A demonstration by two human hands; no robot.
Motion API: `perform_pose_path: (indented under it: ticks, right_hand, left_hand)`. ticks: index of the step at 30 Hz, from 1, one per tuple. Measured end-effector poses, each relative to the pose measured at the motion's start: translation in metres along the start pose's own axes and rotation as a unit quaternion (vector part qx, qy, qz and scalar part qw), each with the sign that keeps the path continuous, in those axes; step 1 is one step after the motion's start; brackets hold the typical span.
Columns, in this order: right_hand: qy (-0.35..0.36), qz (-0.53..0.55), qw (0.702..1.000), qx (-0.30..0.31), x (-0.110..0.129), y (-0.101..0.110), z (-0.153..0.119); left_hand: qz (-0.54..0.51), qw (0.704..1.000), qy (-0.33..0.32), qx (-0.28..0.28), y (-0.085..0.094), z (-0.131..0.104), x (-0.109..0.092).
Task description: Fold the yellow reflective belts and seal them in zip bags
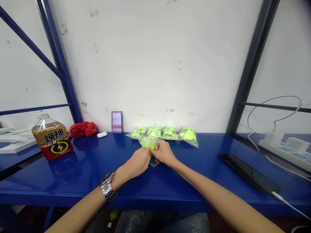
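The front bag point(146, 142) is thin, shiny clear plastic around fluorescent-yellow, cloth-like material point(153, 146), as are the crinkled bags point(154, 132) behind it. Beneath the front bag, the blue tabletop point(87, 166) is smooth and glossy; to the front bag's left are a shiny plastic drink bottle point(52, 140), a crumpled thin-plastic red bag point(84, 129) and a polished metal wristwatch point(107, 187). To its right lies a smartphone point(249, 172) with a glossy, glassy face, and behind it rises a matt wall point(145, 64) with rough, chipped patches.

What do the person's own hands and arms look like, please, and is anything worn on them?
The left hand and right hand wear no gloves. No sleeves show on the forearms. The left wrist carries a watch with a silver, metal-link band and dark face.
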State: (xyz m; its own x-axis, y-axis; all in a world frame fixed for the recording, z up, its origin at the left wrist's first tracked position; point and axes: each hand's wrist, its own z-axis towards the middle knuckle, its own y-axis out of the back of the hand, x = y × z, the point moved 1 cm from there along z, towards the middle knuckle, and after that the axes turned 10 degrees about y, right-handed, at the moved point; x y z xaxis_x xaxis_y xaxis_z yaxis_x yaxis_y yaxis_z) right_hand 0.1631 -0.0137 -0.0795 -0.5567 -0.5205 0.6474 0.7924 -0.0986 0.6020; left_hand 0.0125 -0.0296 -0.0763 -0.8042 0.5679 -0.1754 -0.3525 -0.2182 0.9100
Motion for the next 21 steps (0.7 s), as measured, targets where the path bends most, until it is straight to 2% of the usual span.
perform_pose_path:
  ticks: [2, 4, 7, 10, 17, 21]
  right_hand:
    - [-0.04, 0.008, 0.999, 0.002, -0.001, -0.007, 0.003]
    - [-0.064, -0.023, 0.997, -0.022, -0.003, -0.013, 0.007]
    - [-0.065, -0.113, 0.989, -0.073, -0.008, -0.02, 0.013]
    - [-0.069, -0.164, 0.98, -0.086, -0.011, -0.024, 0.016]
    - [-0.075, -0.151, 0.983, -0.077, -0.015, -0.023, 0.018]
    - [-0.076, -0.137, 0.984, -0.08, -0.013, -0.02, 0.018]
  left_hand:
    - [-0.003, 1.0, -0.011, 0.009, 0.0, 0.001, 0.001]
    - [-0.007, 1.0, -0.023, 0.012, 0.0, 0.001, 0.002]
    - [-0.012, 0.999, -0.038, 0.003, -0.001, -0.001, 0.003]
    - [-0.01, 0.999, -0.042, -0.006, -0.002, -0.005, 0.006]
    - [0.011, 0.999, -0.051, 0.012, -0.006, -0.011, 0.01]
    - [0.018, 0.999, -0.037, 0.001, -0.007, -0.012, 0.007]
